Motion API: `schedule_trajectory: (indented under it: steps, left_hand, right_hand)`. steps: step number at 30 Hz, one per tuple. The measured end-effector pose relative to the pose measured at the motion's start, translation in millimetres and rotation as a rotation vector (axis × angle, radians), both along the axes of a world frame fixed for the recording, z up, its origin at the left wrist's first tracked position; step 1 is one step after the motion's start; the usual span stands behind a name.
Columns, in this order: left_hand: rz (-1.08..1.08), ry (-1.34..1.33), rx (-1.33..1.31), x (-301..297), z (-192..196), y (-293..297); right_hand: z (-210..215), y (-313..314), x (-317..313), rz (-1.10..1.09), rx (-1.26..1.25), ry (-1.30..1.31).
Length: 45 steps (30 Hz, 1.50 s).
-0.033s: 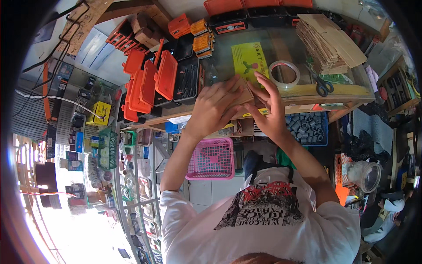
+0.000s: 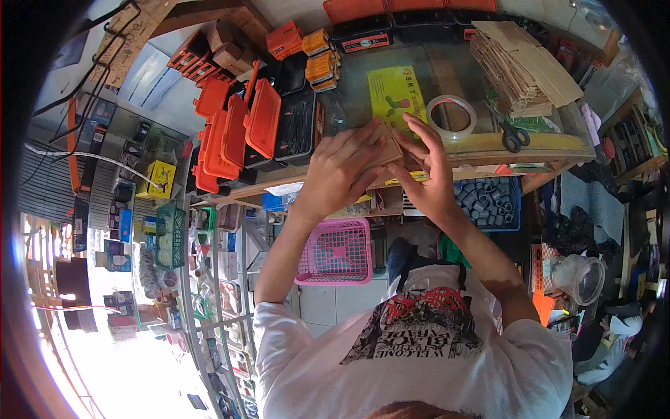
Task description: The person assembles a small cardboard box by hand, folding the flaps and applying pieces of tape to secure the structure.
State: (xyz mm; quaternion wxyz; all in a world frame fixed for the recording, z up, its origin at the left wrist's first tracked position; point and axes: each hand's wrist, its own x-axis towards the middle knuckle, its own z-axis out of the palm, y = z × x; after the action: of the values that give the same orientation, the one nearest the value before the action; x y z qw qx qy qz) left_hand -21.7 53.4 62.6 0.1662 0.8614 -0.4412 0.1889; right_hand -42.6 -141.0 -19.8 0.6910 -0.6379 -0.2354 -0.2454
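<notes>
A small brown cardboard box sits at the front edge of the glass-topped table, partly covered by my hands. My left hand lies over its left side, with the fingers across the top and the thumb along the near side, gripping it. At the box's right end is my right hand, its thumb and fingers spread apart and the tips at the box's edge. Just behind the box lies a yellow printed package. A roll of clear tape rests to the right, with dark-handled scissors beyond it.
Orange-lidded black cases stand open on the left, near small orange boxes. Flat cardboard pieces are stacked at the back right. Below the table are a pink basket and a blue crate of grey fittings.
</notes>
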Motion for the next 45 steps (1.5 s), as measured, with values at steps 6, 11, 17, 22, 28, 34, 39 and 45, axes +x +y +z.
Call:
schedule_trajectory:
  steps: [6, 11, 17, 22, 28, 34, 39, 45]
  left_hand:
    - [0.017, 0.019, -0.042, 0, -1, -3]
    - [0.041, -0.038, -0.033, 0, -4, -3]
    - [0.05, -0.108, 0.015, -2, -7, -1]
    - [0.079, -0.14, 0.041, -4, -10, -3]
    - [0.077, -0.118, 0.05, -1, -9, -2]
    - [0.081, -0.113, 0.071, 0, -9, -1]
    - [0.074, -0.099, 0.068, 1, -9, 0]
    - [0.071, -0.065, -0.008, 0, -7, -2]
  right_hand:
    - [5, -7, 1, 0.061, -0.01, 0.047]
    - [11, -10, 0, -0.018, -0.156, -0.112]
    - [36, -41, 3, 0.169, -0.106, 0.086]
    - [87, -81, 33, 0.412, -0.159, 0.63]
    - [114, -73, 56, 0.373, -0.425, 0.721]
    - [116, -56, 63, 0.38, -0.527, 0.773]
    - [119, -51, 68, 0.389, -0.577, 0.736]
    - [116, -47, 69, 0.32, -0.651, 0.642]
